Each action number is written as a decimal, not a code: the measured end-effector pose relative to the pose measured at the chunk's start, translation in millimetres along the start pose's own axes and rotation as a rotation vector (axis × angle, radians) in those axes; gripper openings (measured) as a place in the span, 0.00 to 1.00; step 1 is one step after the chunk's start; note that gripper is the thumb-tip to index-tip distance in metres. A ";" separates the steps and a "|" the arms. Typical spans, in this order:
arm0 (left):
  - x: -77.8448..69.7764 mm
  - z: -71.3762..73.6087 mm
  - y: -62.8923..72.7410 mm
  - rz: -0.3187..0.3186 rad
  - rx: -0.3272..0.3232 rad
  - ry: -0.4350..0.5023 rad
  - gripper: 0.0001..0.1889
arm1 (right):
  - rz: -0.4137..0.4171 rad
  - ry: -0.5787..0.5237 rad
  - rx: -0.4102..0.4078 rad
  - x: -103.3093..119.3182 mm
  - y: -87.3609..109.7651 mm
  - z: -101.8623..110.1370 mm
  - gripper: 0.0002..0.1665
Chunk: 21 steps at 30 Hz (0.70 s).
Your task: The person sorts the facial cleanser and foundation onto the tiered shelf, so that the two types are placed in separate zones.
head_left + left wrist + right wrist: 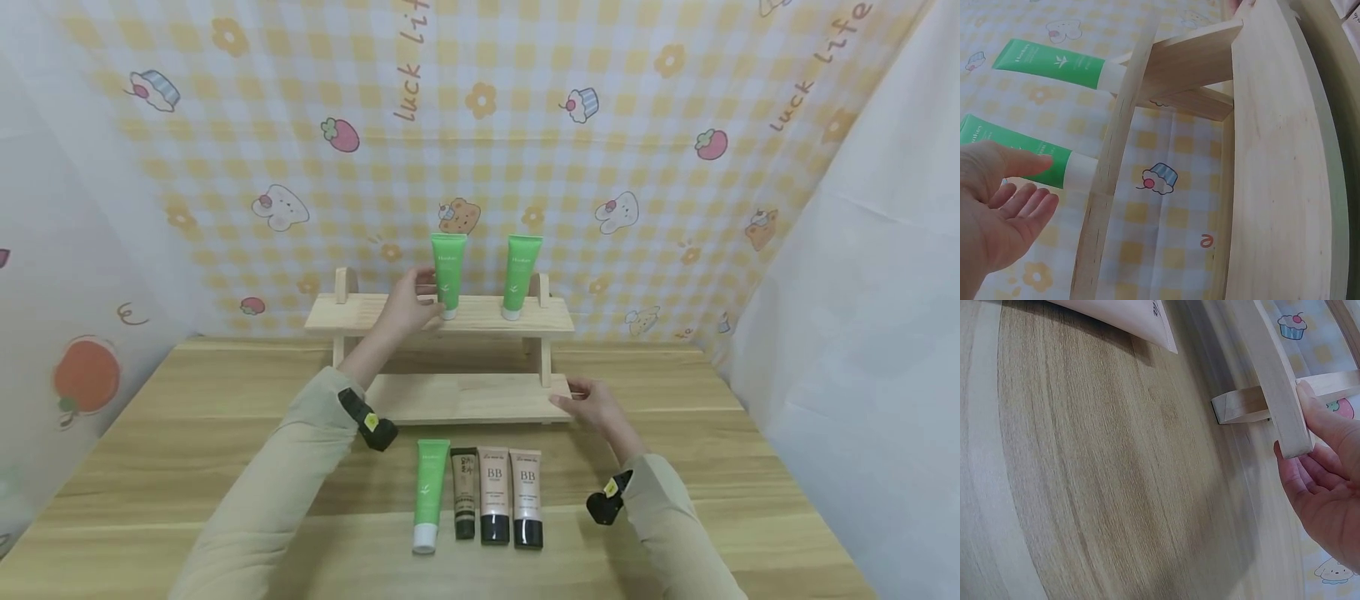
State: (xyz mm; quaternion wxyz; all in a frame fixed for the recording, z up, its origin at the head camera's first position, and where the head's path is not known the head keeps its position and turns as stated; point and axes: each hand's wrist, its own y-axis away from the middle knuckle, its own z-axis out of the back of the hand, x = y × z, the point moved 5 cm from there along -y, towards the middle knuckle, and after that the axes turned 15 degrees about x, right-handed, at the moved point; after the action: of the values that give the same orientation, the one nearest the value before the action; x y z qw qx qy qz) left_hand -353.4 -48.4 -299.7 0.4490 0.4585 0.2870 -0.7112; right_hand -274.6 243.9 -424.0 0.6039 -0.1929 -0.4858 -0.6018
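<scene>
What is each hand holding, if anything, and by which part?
Right hand: lower shelf, by its right end. Left hand: at the left standing green tube; grip unclear.

The three green tubes (431,483) have white caps (424,538). The two pale pink tubes (494,486) have black caps (495,529). The brown tube (464,483) has a dark cap (464,530). The rack (457,396) is pale, creamy wood. The table (225,392) is tan with darker streaks. The cloth (420,167) has yellow and white checks, pink strawberries (342,136) and orange flowers (482,100).

The left hand (994,212) masks part of a green tube (1059,165) cropped by the left wrist view's edge; a pink tube (1132,315) leaves the right wrist view's top, cap unseen.
</scene>
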 end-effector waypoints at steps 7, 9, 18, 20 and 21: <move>-1.0 1.1 8.5 0.045 -0.005 0.009 0.34 | 0.001 0.018 0.003 1.1 -0.2 1.9 0.38; -0.5 1.0 11.4 0.043 -0.004 0.008 0.34 | 0.003 0.024 0.003 1.7 0.4 1.9 0.38; 6.2 -2.0 27.4 0.045 0.014 -0.011 0.28 | 0.008 0.019 0.008 0.7 -0.2 -1.0 0.37; 7.7 -1.8 30.7 0.054 0.025 -0.027 0.26 | 0.011 0.016 0.008 0.7 -0.3 -1.1 0.37; 8.2 -1.7 32.4 0.055 0.032 -0.039 0.25 | 0.010 0.015 0.009 0.7 -0.3 -1.1 0.37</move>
State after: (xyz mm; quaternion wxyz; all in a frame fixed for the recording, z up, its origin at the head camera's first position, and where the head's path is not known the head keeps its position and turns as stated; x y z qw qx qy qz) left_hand -324.9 -64.1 -307.8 0.4666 0.4596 0.2538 -0.7118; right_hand -274.6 242.5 -424.0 0.6115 -0.1881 -0.4827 -0.5981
